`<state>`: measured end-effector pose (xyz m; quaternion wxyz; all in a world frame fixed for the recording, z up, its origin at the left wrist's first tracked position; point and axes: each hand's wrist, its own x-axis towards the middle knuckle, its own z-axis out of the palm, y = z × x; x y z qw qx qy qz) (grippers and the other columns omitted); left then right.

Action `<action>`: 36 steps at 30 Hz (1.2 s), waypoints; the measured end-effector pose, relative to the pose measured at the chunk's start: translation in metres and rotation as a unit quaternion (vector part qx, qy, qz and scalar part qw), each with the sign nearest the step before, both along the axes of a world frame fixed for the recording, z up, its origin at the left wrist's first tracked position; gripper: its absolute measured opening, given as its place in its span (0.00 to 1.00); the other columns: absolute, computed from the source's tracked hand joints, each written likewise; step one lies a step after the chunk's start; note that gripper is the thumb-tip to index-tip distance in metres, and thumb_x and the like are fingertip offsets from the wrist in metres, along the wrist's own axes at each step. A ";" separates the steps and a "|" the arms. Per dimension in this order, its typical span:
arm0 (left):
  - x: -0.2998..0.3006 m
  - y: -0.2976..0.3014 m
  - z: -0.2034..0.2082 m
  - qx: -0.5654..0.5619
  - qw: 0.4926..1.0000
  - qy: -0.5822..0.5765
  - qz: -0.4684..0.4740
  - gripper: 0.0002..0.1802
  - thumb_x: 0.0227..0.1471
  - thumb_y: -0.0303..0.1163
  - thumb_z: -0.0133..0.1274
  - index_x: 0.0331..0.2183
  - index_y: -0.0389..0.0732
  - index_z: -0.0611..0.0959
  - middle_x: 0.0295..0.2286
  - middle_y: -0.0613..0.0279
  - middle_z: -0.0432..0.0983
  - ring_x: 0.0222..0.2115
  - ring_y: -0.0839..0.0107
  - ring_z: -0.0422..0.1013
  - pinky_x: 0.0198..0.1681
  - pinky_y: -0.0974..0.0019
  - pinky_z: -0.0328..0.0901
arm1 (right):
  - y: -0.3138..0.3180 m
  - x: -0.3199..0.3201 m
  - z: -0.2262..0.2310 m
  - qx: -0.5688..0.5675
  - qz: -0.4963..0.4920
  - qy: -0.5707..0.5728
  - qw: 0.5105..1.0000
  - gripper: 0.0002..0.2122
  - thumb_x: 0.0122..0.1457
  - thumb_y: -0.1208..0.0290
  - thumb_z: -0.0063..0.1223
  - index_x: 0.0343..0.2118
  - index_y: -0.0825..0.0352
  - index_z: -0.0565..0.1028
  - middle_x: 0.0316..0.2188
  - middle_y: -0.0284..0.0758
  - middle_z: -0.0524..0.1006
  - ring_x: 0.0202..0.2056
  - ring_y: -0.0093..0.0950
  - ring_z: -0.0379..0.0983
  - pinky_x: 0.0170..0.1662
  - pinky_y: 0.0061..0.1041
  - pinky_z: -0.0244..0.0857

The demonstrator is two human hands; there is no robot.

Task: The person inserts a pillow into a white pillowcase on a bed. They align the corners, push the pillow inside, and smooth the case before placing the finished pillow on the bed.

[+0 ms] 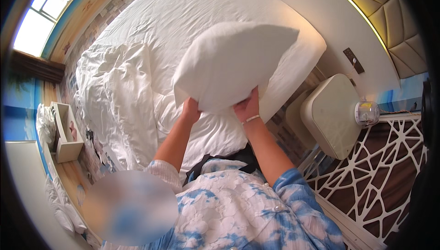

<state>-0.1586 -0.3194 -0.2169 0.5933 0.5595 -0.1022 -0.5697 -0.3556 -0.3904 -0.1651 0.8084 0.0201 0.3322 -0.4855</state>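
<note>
The left hand [192,109] and right hand [248,107] grip the near edge of a plump white cloth pillow [233,64], just beyond them over the broad white bed [183,14]. The bed looks sheeted; the pillow seems not yet placed, and rumpled white bedding [117,80] leftward lies unspread.

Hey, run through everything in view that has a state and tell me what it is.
Pillow: held in both hands by its near edge
Left hand: closed on the pillow
Right hand: closed on the pillow
Sheet: spread, creased
Cover: bunched, rumpled
Light strip: lit
Window: bright; open or shut, cannot tell
Socket: white plug seemingly in it
</note>
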 end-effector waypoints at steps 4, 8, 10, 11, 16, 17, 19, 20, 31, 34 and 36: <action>0.007 0.031 0.035 -0.129 0.958 0.250 0.048 0.25 0.58 0.46 0.41 0.51 0.41 0.72 0.46 0.58 0.73 0.47 0.61 0.68 0.52 0.55 0.62 | 0.022 -0.039 -0.009 -0.017 0.071 -0.005 0.997 0.31 0.58 0.39 0.40 0.54 0.59 0.64 0.50 0.30 0.71 0.49 0.28 0.68 0.50 0.32 0.66; 0.044 0.077 -0.026 -0.066 0.959 0.274 0.036 0.25 0.57 0.46 0.43 0.49 0.40 0.73 0.46 0.58 0.73 0.48 0.64 0.68 0.50 0.55 0.63 | 0.034 -0.077 -0.033 0.043 0.220 0.157 0.962 0.28 0.59 0.41 0.41 0.52 0.61 0.66 0.47 0.33 0.72 0.45 0.27 0.70 0.43 0.28 0.68; 0.061 0.086 -0.043 -0.001 0.986 0.167 -0.029 0.24 0.57 0.46 0.44 0.48 0.39 0.74 0.46 0.59 0.73 0.47 0.67 0.69 0.49 0.57 0.63 | 0.024 -0.117 -0.040 0.025 0.349 0.342 0.872 0.26 0.60 0.44 0.41 0.50 0.63 0.66 0.45 0.34 0.72 0.46 0.26 0.69 0.43 0.27 0.66; 0.060 0.080 -0.023 0.012 0.993 0.059 -0.103 0.23 0.57 0.46 0.44 0.47 0.40 0.75 0.46 0.61 0.73 0.46 0.68 0.69 0.47 0.59 0.63 | 0.015 -0.147 -0.058 -0.031 0.256 0.350 0.901 0.24 0.61 0.46 0.41 0.49 0.63 0.66 0.45 0.34 0.72 0.46 0.25 0.69 0.43 0.27 0.65; 0.079 0.078 0.075 0.049 0.988 -0.136 -0.049 0.24 0.54 0.43 0.51 0.48 0.39 0.74 0.48 0.63 0.71 0.48 0.72 0.67 0.50 0.63 0.60 | -0.010 -0.138 0.073 -0.246 -0.024 0.269 0.931 0.18 0.61 0.62 0.48 0.50 0.66 0.66 0.42 0.34 0.73 0.41 0.24 0.70 0.45 0.23 0.65; 0.059 0.066 0.123 -0.024 0.978 -0.179 -0.104 0.27 0.53 0.40 0.54 0.51 0.38 0.72 0.50 0.62 0.69 0.50 0.71 0.65 0.52 0.62 0.59 | -0.005 -0.135 0.086 -0.277 -0.067 0.252 0.925 0.18 0.60 0.65 0.50 0.51 0.67 0.66 0.42 0.34 0.74 0.41 0.23 0.71 0.44 0.22 0.65; 0.021 0.059 0.187 -0.113 0.906 -0.285 -0.291 0.40 0.46 0.39 0.61 0.57 0.37 0.63 0.55 0.55 0.60 0.56 0.66 0.58 0.56 0.59 0.55 | 0.007 -0.123 0.091 -0.329 0.033 0.383 0.862 0.18 0.58 0.68 0.54 0.50 0.68 0.68 0.40 0.32 0.74 0.40 0.21 0.70 0.44 0.21 0.64; -0.004 0.059 0.213 -0.144 0.847 -0.380 -0.344 0.47 0.41 0.38 0.64 0.59 0.38 0.59 0.57 0.51 0.56 0.58 0.62 0.55 0.58 0.57 0.53 | 0.008 -0.116 0.095 -0.358 0.083 0.445 0.817 0.18 0.56 0.69 0.56 0.49 0.68 0.69 0.39 0.32 0.74 0.39 0.20 0.69 0.44 0.21 0.64; 0.000 -0.047 0.255 -0.145 0.648 -0.746 -0.049 0.19 0.45 0.24 0.51 0.43 0.38 0.76 0.38 0.49 0.75 0.34 0.50 0.72 0.40 0.57 0.66 | -0.026 -0.018 0.244 -0.531 -0.109 0.442 0.715 0.07 0.58 0.73 0.50 0.33 0.73 0.74 0.28 0.34 0.76 0.28 0.25 0.71 0.34 0.24 0.65; -0.001 -0.013 0.290 -0.276 0.598 -0.752 0.002 0.24 0.35 0.17 0.47 0.40 0.38 0.78 0.36 0.51 0.76 0.36 0.52 0.73 0.41 0.62 0.67 | 0.007 -0.030 0.249 -0.696 -0.168 0.358 0.599 0.08 0.58 0.71 0.49 0.25 0.69 0.73 0.24 0.32 0.74 0.24 0.27 0.69 0.29 0.26 0.63; 0.004 0.017 0.268 -0.322 0.597 -0.735 -0.016 0.22 0.32 0.17 0.47 0.36 0.39 0.79 0.34 0.54 0.77 0.34 0.53 0.73 0.39 0.61 0.68 | 0.041 -0.038 0.230 -0.731 -0.110 0.316 0.594 0.09 0.55 0.69 0.53 0.24 0.70 0.73 0.20 0.33 0.72 0.22 0.27 0.68 0.27 0.23 0.63</action>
